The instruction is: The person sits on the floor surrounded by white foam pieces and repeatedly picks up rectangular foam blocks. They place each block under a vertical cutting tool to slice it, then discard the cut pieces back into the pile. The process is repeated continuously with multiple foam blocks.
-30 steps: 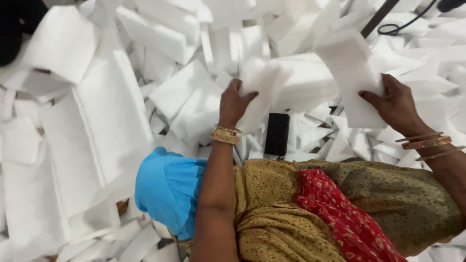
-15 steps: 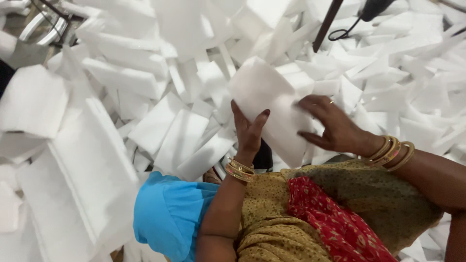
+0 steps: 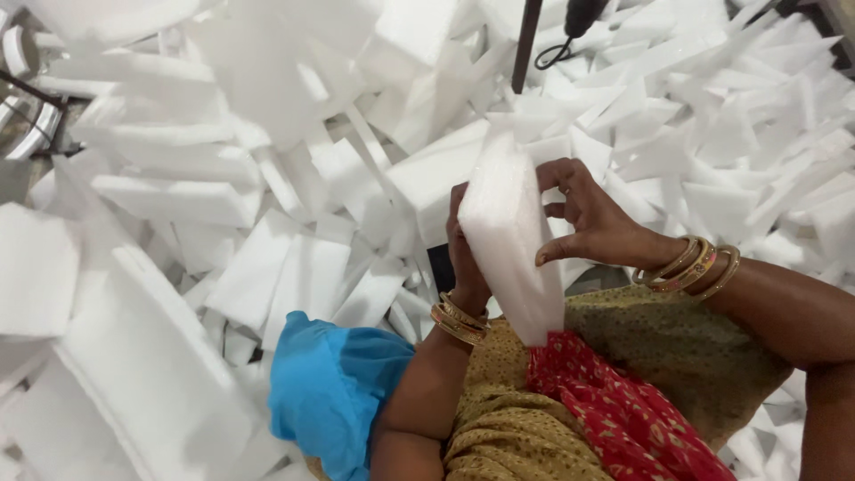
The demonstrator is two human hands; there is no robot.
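A deep heap of white foam offcuts (image 3: pixel 223 178) fills almost the whole view, slabs and strips lying at every angle, from the near left to the far right. Against this litter the one real change is the white foam sheet (image 3: pixel 512 240): half a second ago it lay broad and flat-on between the hands, lower and further left; now it stands turned on edge, lifted clear of the heap and held upright just above the lap. That suggests the piece has been picked out and is being squared up or looked over rather than left in the pile.

The left hand (image 3: pixel 465 258) sits behind the sheet's left edge, fingers closed against it, so its grip is shut on the sheet. The right hand (image 3: pixel 595 223) pinches the right edge between thumb and forefinger, the other fingers spread loose; the bangles (image 3: pixel 690 265) have slid to the wrist.

Open room is scarce. The sheet's lower corner hangs just above the red patterned cloth (image 3: pixel 614 419), and a blue cloth (image 3: pixel 334 392) bunches near left. A dark pole (image 3: pixel 525 40) stands far behind the top edge, well apart. A dark flat object (image 3: pixel 439 263) lies partly hidden beside the left hand. The only free space is upward, toward the camera.
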